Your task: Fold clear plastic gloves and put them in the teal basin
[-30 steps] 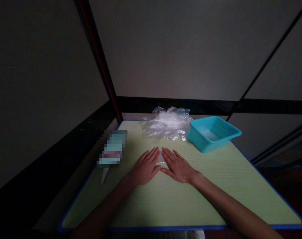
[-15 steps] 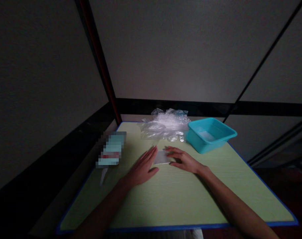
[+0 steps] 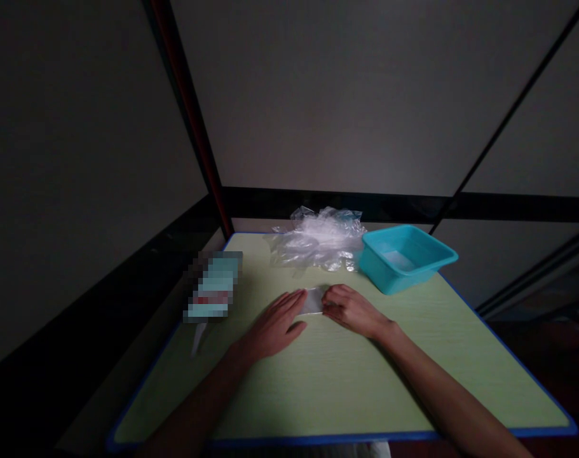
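Note:
A small flat packet of clear, shiny plastic (image 3: pixel 311 301) lies on the table between my hands; what it contains is too dim to make out. My left hand (image 3: pixel 276 323) rests flat with its fingers stretched out, the fingertips over the packet's left end. At the other end, my right hand (image 3: pixel 351 310) has its fingers curled and pinched together on the packet's edge. The right fingertips are partly hidden behind the hand.
A heap of crumpled clear plastic bags (image 3: pixel 318 240) lies at the back of the pale table (image 3: pixel 318 388). To its right stands a turquoise basin (image 3: pixel 389 280) with something whitish inside. A blurred-out pale green item (image 3: pixel 215 286) lies at the left edge.
My right hand's fingers, spread out before, have curled and closed on the packet's right end. My left hand has shifted very slightly and stays flat.

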{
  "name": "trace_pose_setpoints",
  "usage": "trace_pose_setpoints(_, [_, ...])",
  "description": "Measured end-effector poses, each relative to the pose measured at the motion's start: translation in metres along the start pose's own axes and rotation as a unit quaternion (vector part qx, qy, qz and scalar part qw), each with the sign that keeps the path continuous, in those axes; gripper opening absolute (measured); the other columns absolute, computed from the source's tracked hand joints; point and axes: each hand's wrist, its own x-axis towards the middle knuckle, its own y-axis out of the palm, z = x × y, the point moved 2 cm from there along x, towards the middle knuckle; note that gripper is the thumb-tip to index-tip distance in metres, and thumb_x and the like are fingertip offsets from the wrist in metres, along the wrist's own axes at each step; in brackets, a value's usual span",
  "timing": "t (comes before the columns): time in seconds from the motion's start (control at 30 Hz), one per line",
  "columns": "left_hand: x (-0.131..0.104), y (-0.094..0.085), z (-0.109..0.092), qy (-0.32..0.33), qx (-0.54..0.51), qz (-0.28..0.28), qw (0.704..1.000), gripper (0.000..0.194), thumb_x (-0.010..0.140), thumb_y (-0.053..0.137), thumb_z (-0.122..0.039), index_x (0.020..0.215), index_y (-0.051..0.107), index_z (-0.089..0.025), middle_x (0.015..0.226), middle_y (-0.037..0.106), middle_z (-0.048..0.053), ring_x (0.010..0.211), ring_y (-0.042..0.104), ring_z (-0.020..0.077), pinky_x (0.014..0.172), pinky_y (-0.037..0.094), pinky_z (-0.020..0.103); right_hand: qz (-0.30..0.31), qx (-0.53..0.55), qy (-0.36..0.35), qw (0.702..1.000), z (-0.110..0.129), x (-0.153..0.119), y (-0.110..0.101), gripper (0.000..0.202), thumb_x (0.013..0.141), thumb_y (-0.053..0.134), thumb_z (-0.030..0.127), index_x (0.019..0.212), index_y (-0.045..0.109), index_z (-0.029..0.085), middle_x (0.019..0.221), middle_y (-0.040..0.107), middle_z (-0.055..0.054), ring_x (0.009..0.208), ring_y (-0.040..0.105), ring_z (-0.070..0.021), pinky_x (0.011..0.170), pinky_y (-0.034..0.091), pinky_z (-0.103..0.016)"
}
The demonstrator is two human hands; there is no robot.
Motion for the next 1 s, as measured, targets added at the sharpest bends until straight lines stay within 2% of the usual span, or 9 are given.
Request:
trace_pose_setpoints(0.4, [0.0, 0.001, 0.0, -0.002, -0.009, -0.01, 1.0, 0.054, 0.082, 0.044, -0.029, 0.13, 0.026, -0.013, 0.133, 0.037, 0.011, 0.122, 0.033, 0.0184, 0.102, 0.024, 0.033, 0.0, -0.01, -0.017, 1.0, 0.004, 0.003, 0.002, 0.022, 0.085, 0.038, 0.015, 0.08, 0.059, 0.016, 0.085, 0.06, -0.006, 0.087, 0.05, -0.0182, 0.082, 0.038, -0.032])
trace_pose_setpoints(0.5, [0.0, 0.001, 0.0, -0.002, -0.026, -0.014, 1.0, 0.054, 0.081, 0.046, -0.028, 0.13, 0.028, -0.014, 0.132, 0.038, 0.01, 0.121, 0.034, 0.0175, 0.103, 0.023, 0.033, -0.017, 0.034, -0.018, 0.999, 0.003, 0.002, 0.003, 0.016, 0.082, 0.042, 0.016, 0.079, 0.058, 0.016, 0.088, 0.06, -0.007, 0.089, 0.05, -0.0187, 0.083, 0.037, -0.033])
trace_pose_setpoints(0.63, [0.002, -0.001, 0.0, -0.018, -0.07, -0.035, 0.997, 0.05, 0.079, 0.048, -0.024, 0.127, 0.035, -0.017, 0.127, 0.045, 0.008, 0.116, 0.04, 0.0181, 0.101, 0.024, 0.033, -0.051, 0.145, 0.032, 0.988, 0.002, 0.001, 0.005, 0.01, 0.077, 0.044, 0.013, 0.079, 0.053, 0.017, 0.087, 0.06, -0.007, 0.087, 0.052, -0.018, 0.081, 0.038, -0.032])
trace_pose_setpoints(0.73, [0.004, -0.004, 0.0, -0.045, -0.139, -0.064, 0.987, 0.041, 0.077, 0.049, -0.019, 0.118, 0.047, -0.02, 0.116, 0.055, 0.006, 0.108, 0.046, 0.0196, 0.096, 0.03, 0.033, -0.076, 0.234, 0.103, 0.964, 0.003, 0.0, 0.006, 0.01, 0.076, 0.043, 0.011, 0.079, 0.05, 0.018, 0.082, 0.06, -0.004, 0.076, 0.054, -0.0153, 0.071, 0.04, -0.027])
trace_pose_setpoints(0.83, [0.006, -0.005, 0.002, -0.105, -0.267, -0.107, 0.952, 0.025, 0.073, 0.052, -0.019, 0.097, 0.062, -0.02, 0.095, 0.063, 0.005, 0.092, 0.054, 0.0199, 0.086, 0.036, 0.031, -0.099, 0.315, 0.166, 0.929, 0.003, 0.0, 0.008, 0.01, 0.074, 0.042, 0.011, 0.075, 0.049, 0.018, 0.07, 0.057, 0.0, 0.062, 0.051, -0.0117, 0.059, 0.038, -0.022])
trace_pose_setpoints(0.93, [0.008, -0.002, 0.003, -0.161, -0.354, -0.146, 0.91, 0.013, 0.071, 0.054, -0.023, 0.076, 0.064, -0.017, 0.075, 0.064, 0.003, 0.073, 0.055, 0.0176, 0.072, 0.039, 0.027, -0.13, 0.412, 0.21, 0.877, 0.002, 0.001, 0.011, 0.006, 0.072, 0.043, 0.013, 0.071, 0.047, 0.018, 0.062, 0.051, 0.003, 0.057, 0.047, -0.0101, 0.052, 0.034, -0.02])
trace_pose_setpoints(1.0, [0.01, 0.001, 0.002, -0.172, -0.38, -0.154, 0.896, 0.013, 0.071, 0.052, -0.025, 0.068, 0.061, -0.016, 0.065, 0.061, 0.001, 0.065, 0.053, 0.0152, 0.062, 0.039, 0.024, -0.145, 0.477, 0.24, 0.833, 0.001, 0.002, 0.013, 0.004, 0.071, 0.044, 0.016, 0.07, 0.046, 0.017, 0.058, 0.047, 0.004, 0.053, 0.043, -0.0089, 0.048, 0.03, -0.019])
